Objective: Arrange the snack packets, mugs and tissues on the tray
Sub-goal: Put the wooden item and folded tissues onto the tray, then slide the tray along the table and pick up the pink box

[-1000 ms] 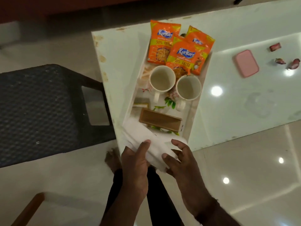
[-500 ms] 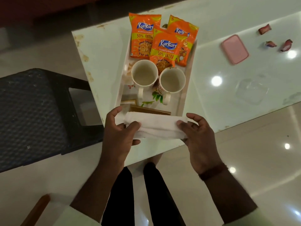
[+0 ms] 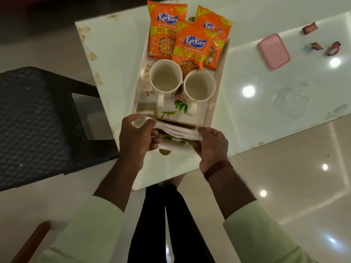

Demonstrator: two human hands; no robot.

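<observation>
A white tray (image 3: 214,103) lies on the white table. Three orange snack packets (image 3: 190,48) overlap at its far end. Two white mugs, the left mug (image 3: 164,76) and the right mug (image 3: 199,86), stand side by side in the middle with handles toward me. At the near end a folded stack of white tissues (image 3: 176,130) sits in a brown wooden holder (image 3: 174,122). My left hand (image 3: 136,135) grips the tissues' left end and my right hand (image 3: 211,143) pinches their right end.
A pink lid (image 3: 274,52), a clear container (image 3: 291,101) and several candy wrappers (image 3: 315,46) lie on the table (image 3: 114,59) to the right. A dark woven chair (image 3: 34,120) stands left of the table. My legs are below the near table edge.
Both hands carried the tissues forward from the table's near edge and lowered them into the wooden holder at the tray's near end.
</observation>
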